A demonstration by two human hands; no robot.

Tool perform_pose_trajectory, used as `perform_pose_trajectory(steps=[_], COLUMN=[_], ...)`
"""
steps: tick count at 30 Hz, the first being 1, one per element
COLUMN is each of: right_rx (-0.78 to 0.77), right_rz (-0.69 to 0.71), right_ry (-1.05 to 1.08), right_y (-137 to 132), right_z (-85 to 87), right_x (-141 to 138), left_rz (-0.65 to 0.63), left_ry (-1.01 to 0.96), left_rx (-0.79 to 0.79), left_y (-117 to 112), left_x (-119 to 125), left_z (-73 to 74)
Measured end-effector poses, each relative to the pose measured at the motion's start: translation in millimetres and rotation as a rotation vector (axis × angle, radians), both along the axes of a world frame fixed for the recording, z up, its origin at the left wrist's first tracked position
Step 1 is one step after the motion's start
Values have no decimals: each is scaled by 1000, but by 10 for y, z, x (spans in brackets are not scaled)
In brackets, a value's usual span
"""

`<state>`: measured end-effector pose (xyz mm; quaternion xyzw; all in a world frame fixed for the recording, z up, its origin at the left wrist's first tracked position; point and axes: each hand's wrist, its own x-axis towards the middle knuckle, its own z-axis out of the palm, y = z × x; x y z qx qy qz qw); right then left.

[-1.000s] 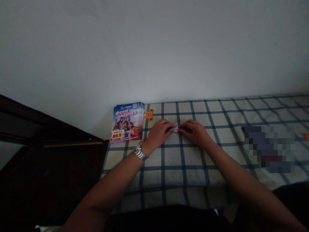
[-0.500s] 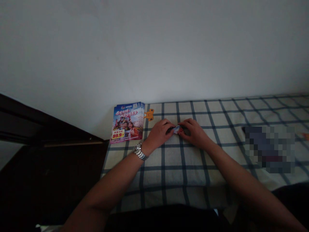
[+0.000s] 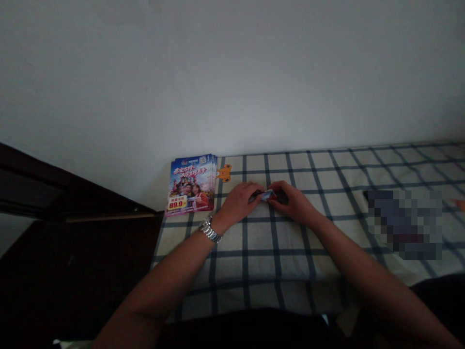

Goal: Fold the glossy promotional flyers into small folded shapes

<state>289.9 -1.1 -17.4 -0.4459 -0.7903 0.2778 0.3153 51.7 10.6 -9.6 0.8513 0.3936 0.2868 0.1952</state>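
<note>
paper (image 3: 268, 195) is pointing which way?

long axis is running roughly left to right; left hand (image 3: 240, 201) and right hand (image 3: 296, 203) are pinching it between them, over the checked cloth (image 3: 259, 237).

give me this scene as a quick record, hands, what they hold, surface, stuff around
left hand: pinching small piece, watch on wrist
right hand: pinching same piece, opposite side
piece: pale with some red, material unclear
surface: checked cloth
left of hands: overlapping leaflets, orange bear figure beside them
far right: pixelated patch, contents unreadable
</note>
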Motion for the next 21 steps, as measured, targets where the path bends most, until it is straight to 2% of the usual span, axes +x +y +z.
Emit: perform_pose_trajectory(steps=[6, 12, 16, 21], right_rx=[-156, -321, -336, -299], right_rz=[12, 14, -16, -89], right_ry=[234, 392, 370, 402], right_y=[-16, -15, -27, -19], right_z=[0, 2, 44, 77], right_x=[-11, -16, -15, -17], left_rz=[4, -3, -9, -25], left_ry=[-263, -369, -399, -511], left_rx=[-129, -207, -245, -356], left_y=[-27, -37, -50, -43], left_x=[19, 36, 46, 49], left_z=[26, 62, 99, 53])
